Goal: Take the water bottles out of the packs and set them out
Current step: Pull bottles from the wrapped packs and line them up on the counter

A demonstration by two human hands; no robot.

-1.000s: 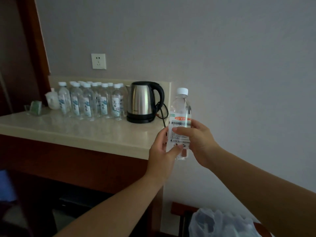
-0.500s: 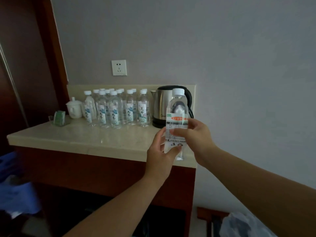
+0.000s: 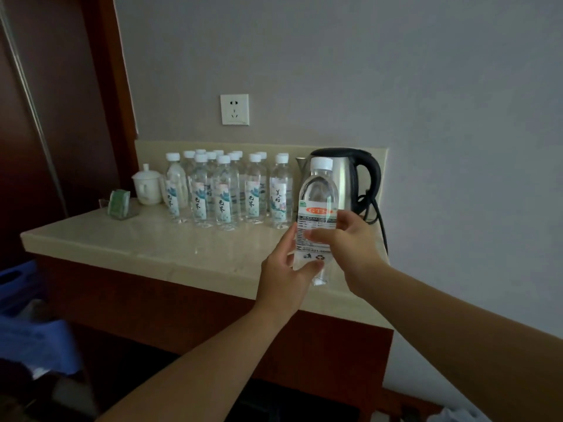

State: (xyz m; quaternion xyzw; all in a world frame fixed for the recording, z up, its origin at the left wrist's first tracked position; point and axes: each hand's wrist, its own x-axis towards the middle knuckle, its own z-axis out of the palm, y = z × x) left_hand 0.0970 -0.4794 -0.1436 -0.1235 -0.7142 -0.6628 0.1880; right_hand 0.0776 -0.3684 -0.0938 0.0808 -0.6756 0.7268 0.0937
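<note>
A clear water bottle was held upright at mid-frame, over the front edge of the beige stone counter. The left hand curled round its lower part and the right hand gripped its label. Behind, left of centre, capped bottles stood beside a steel kettle. Above them was a socket on the grey wall.

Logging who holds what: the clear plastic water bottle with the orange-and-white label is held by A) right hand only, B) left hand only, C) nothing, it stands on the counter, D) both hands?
D: the left hand and the right hand each have a grip round the clear plastic water bottle.
</note>
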